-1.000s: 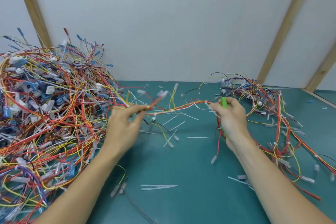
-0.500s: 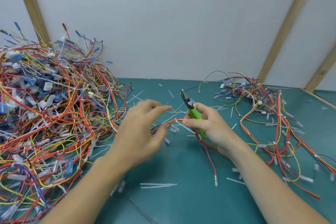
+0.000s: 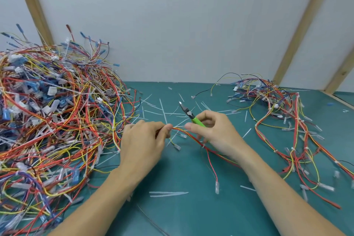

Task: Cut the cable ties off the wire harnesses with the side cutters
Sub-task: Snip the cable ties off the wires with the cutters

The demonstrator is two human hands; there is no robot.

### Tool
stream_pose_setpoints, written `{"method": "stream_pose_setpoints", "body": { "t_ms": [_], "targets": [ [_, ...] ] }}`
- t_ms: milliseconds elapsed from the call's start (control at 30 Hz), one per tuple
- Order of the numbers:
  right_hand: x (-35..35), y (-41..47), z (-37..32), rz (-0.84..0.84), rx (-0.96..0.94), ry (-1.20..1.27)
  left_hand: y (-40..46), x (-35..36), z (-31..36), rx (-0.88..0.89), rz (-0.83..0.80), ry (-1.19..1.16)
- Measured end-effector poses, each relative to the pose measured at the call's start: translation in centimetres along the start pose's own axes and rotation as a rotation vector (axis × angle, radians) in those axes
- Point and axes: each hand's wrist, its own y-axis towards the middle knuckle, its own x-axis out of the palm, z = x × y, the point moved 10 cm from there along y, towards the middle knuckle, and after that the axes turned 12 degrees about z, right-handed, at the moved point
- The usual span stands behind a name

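Observation:
My left hand (image 3: 143, 140) pinches one end of a thin red, orange and yellow wire harness (image 3: 193, 137) at the table's middle. The harness runs right and down under my right hand (image 3: 212, 132), whose thumb and forefinger touch it. That same hand grips the green-handled side cutters (image 3: 192, 118), jaws pointing up and left, away from the wires. A red lead with a clear terminal (image 3: 217, 189) hangs off the harness toward me.
A big tangled pile of harnesses (image 3: 51, 120) fills the left of the green table (image 3: 191, 212). A smaller spread of harnesses (image 3: 287, 130) lies at the right. Several cut white tie strips (image 3: 168, 193) litter the mat. A white wall with wooden battens stands behind.
My hands have come together at the table's middle. The left hand, open half a second ago, now pinches the harness end. The cutters stay in my right hand.

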Motion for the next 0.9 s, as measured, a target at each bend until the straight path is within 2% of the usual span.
{"method": "stream_pose_setpoints", "body": {
  "t_ms": [100,200,400,667,900],
  "targets": [
    [-1.6,0.2,-1.2,0.087,-0.2,-0.218,0.0,0.2,-0.5,-0.022,-0.045,0.003],
    [-1.8,0.2,-1.9,0.055,-0.299,-0.293,0.3,-0.1,-1.3,-0.096,-0.034,-0.045],
    [-2.1,0.3,-2.3,0.016,-0.322,-0.313,0.3,-0.2,-1.6,-0.149,-0.032,-0.117],
    [-1.8,0.1,-2.4,-0.049,-0.331,-0.421,-0.1,0.6,-0.7,-0.093,-0.077,-0.107],
    [-2.2,0.3,-2.5,-0.012,-0.352,-0.499,-0.5,1.6,0.4,0.011,-0.171,-0.106]
  ]
}}
